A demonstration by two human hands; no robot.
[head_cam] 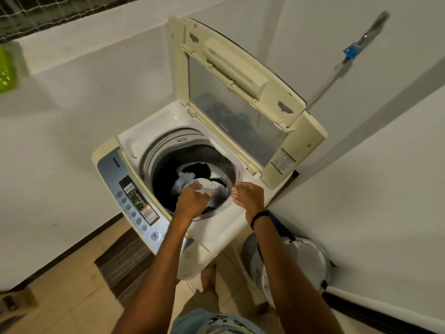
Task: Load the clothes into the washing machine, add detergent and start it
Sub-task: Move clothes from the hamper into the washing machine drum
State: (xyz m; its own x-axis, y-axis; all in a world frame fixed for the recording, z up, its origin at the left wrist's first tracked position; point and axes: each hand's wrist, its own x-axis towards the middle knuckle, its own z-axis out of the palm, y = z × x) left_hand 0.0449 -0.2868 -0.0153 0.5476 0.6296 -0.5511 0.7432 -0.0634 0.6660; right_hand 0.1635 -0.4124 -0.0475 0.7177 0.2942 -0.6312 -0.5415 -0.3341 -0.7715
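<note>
A cream top-loading washing machine [224, 232] stands in a corner with its lid [243, 92] raised against the wall. Dark and white clothes [190, 175] lie in the drum. My left hand [191, 201] is over the drum's front rim, fingers closed on a white garment [207, 188] that hangs into the drum. My right hand [248, 197] hovers at the drum's right rim; its fingers are curled and pinch something thin and small that I cannot make out. The control panel [138, 201] at the machine's left side shows a green lit display.
A white laundry basket [310, 256] sits on the floor to the right of the machine. A striped mat [125, 266] lies in front of it. A hose with a blue fitting [351, 53] runs down the right wall. A green basket [6, 71] sits at the far left.
</note>
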